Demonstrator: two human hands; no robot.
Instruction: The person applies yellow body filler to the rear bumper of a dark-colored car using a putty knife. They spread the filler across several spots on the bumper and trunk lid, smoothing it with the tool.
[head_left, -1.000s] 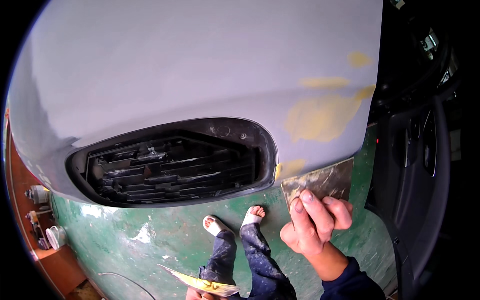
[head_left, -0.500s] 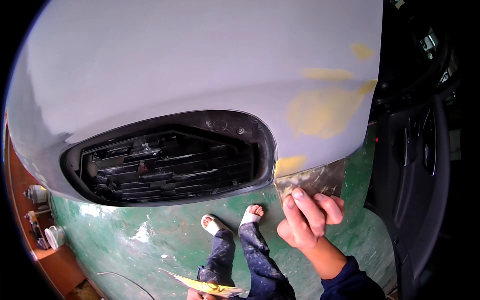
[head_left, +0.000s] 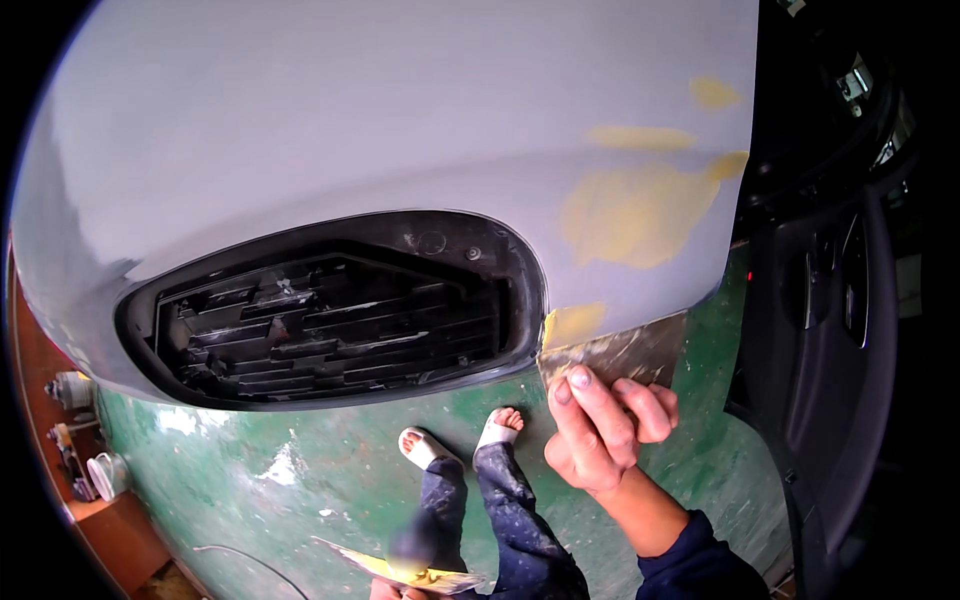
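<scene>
The right hand is now more leftward at the panel's lower edge, pinching a scraper; the left hand grips a yellow-smeared sheet.

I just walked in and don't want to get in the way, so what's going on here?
A person's right hand grips a flat, smeared spreader at the lower edge of a grey car panel, just below a small yellow patch; whether it touches is unclear. The left hand, partly out of view, holds a thin plate bearing yellow paste. More yellow patches lie higher on the panel.
</scene>
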